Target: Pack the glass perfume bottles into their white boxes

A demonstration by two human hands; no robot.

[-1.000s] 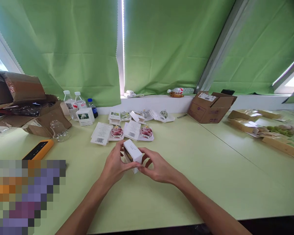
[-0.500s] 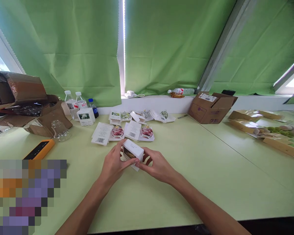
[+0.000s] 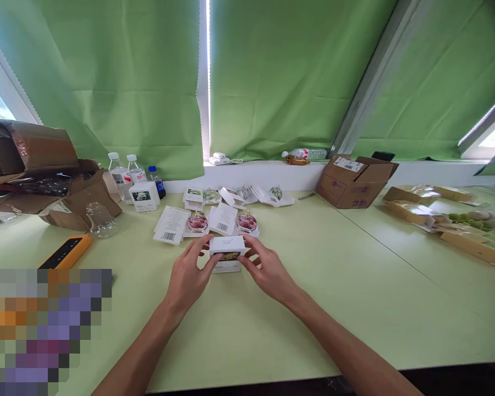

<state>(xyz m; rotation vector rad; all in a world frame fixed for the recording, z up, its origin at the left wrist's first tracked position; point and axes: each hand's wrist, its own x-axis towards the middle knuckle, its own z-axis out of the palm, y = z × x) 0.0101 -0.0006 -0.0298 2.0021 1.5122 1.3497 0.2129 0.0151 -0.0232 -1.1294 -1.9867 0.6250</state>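
Small white box [image 3: 226,243] between the left hand [image 3: 188,273] and the right hand [image 3: 274,275], touching both, well in from the near edge of the bench [image 3: 247,341]. Looks upright, with front face turned towards that near edge; contact between underside and bench hard to tell. Gripped at both ends: left thumb on the front near one corner, right thumb at the opposite corner, other fingers curled around the ends and partly hidden. Both hands partly closed, with thumbs and fingers parted only around the box.

Bears small grey lettering, too small to read, on a plain white top. Shows a dark picture band with a yellow pattern across the front, partly covered by the thumbs. White again below that band, with a line of tiny print.

Just beyond, towards the far edge: two round red bottles [image 3: 197,221] with gold-coloured tops, beside white cartons [image 3: 169,226] with barcodes. Closer to the far edge, a row of clear round bottles [image 3: 276,192] among more white packaging. Towards the far left corner, a flower-pictured carton [image 3: 144,198] in front of drink bottles [image 3: 119,179]; nearer on that side, an orange and black strip [image 3: 66,252]. Along the far edge to the right, a brown cardboard box [image 3: 342,184], then tan trays [image 3: 474,246].
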